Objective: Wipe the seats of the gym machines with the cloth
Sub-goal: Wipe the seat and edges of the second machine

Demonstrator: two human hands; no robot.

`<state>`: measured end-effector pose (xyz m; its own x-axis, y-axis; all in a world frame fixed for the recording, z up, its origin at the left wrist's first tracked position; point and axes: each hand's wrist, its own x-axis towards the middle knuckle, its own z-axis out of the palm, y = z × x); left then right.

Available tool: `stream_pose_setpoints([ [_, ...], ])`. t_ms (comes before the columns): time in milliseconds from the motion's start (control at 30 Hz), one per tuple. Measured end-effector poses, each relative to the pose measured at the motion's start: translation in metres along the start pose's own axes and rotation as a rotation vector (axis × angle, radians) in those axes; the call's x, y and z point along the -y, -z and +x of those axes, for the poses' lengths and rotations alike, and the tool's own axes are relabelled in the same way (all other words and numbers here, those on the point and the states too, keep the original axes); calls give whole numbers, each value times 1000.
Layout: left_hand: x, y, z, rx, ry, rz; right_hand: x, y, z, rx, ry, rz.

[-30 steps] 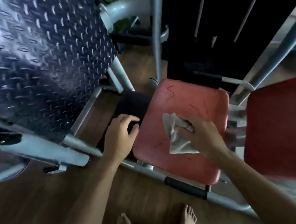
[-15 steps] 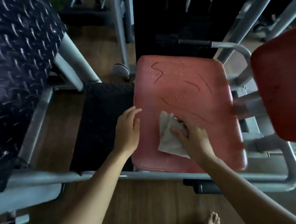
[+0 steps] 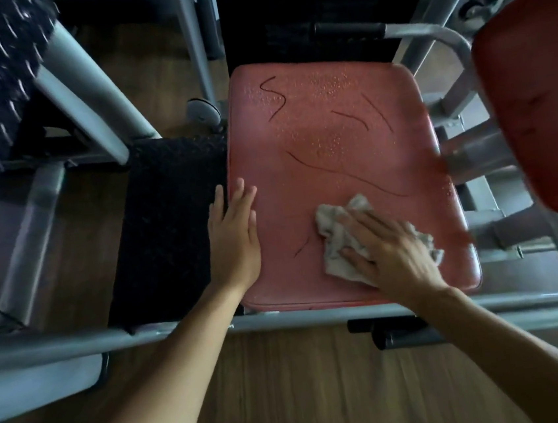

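On the near half of the red seat point(image 3: 334, 157), toward its right front corner, the pale cloth point(image 3: 335, 236) is lying crumpled under the right hand point(image 3: 388, 251), whose fingers are lying straight and spread, pressing down rather than pinching. The left hand point(image 3: 234, 229) is resting flat along the seat's left edge, fingers straight and close together, holding nothing, just beside the black textured plate point(image 3: 169, 229). The cloth is looking thin, limp and very light, so it is probably bunching and sliding unless a flat palm is pinning its middle. The seat is looking padded but firm, fixed to the grey frame point(image 3: 180, 332), and its vinyl-like skin, speckled with what seem to be droplets on the far half, is likely slick. Compared with half a second ago, the cloth and right hand are sitting further right on the seat, the right fingers are flatter over the cloth, and the left hand is lying more fully on the seat.
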<state>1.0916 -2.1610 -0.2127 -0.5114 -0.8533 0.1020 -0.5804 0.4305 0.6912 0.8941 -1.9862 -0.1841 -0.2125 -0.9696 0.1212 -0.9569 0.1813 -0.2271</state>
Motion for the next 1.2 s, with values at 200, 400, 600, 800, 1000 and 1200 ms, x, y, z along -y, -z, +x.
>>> stream_pose_setpoints([
  [200, 1, -6, 0, 16, -51, -43, 43, -15, 18, -81, -229, 146],
  [400, 9, -5, -2, -7, -31, -153, 23, -14, 35, 53, 99, 126],
  [600, 10, -7, -3, -27, -35, -213, 35, -13, 52, 27, -138, 219],
  [800, 11, -6, -3, -31, -35, -247, 36, -15, 35, 62, 138, 192],
  [1000, 10, -6, -3, -39, -40, -214, 56, -25, 72, -16, -235, 257],
  [1200, 10, -6, -3, -30, -47, -212, 58, -25, 47, -12, -20, 229],
])
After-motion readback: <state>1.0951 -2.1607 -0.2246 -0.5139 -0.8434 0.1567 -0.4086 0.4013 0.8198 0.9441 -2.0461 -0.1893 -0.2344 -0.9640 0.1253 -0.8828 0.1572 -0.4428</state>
